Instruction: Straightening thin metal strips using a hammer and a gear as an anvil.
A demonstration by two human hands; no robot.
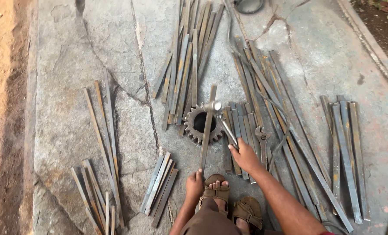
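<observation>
A flat steel strip [208, 126] lies lengthwise across a large toothed gear [189, 124] on the concrete slab. My left hand [194, 185] pinches the strip's near end, just ahead of my sandalled feet [231, 202]. My right hand [244, 156] grips the handle of a metal hammer [220, 116]. The hammer's head rests on the strip where it crosses the gear's far rim.
Piles of flat steel strips lie all around: a long pile [189, 61] beyond the gear, a wide pile [268, 113] to the right with an adjustable wrench [262, 137] on it, more at far right [346, 148] and left [102, 130], and short pieces [159, 187] near my feet.
</observation>
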